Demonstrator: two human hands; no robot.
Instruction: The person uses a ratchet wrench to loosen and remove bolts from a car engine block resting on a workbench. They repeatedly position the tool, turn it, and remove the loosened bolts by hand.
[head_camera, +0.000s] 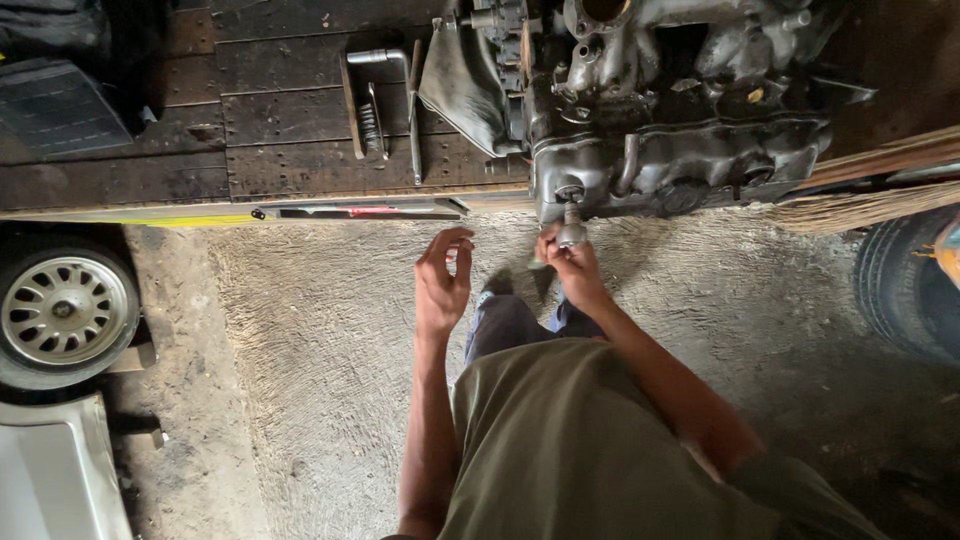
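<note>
Right hand (568, 262) grips socket tool (572, 232) on a bolt at engine block (680, 160) lower edge on wooden surface (290, 150), left hand (443, 283) loosely open, empty; looks mid-turn, next needs steady torque.

No package, sign or screen showed anywhere in the view. The nearest thing to a label was a thin strip (345, 212) along the front edge of the wooden bench (120, 185) — yellow at its left end, red and dark further right — too narrow and blurred to tell any more.
</note>
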